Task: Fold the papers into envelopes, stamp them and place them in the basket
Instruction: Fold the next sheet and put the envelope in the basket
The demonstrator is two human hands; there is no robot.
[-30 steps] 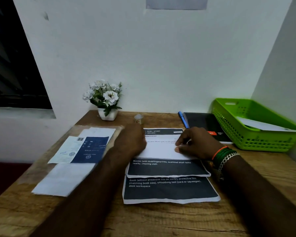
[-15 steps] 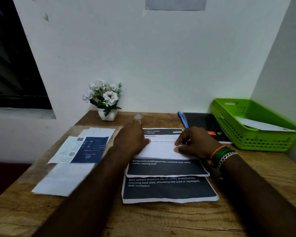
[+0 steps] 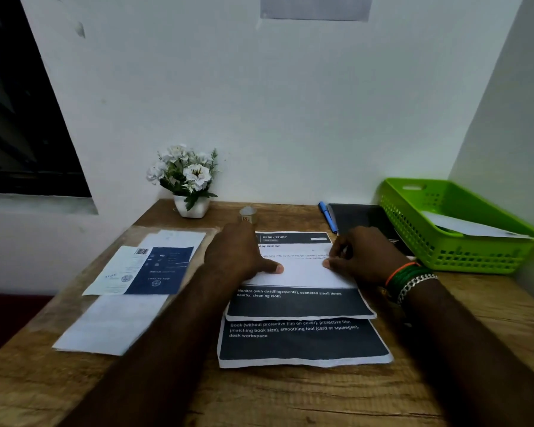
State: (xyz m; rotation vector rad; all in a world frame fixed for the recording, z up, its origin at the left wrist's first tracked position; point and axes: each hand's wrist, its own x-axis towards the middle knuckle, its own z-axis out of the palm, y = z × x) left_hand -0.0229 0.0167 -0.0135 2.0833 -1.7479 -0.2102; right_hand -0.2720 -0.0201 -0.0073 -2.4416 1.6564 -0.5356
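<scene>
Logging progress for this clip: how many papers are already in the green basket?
1 visible: a white folded paper lies inside the green basket at the desk's far right, resting against its right side. Others could be hidden beneath it or behind the near wall.

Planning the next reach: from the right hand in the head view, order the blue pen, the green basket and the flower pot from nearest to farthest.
From the right hand:
1. Blue pen, just beyond it, toward the wall.
2. Green basket, to its right at the desk's edge.
3. Flower pot, far left, past the left hand.
</scene>
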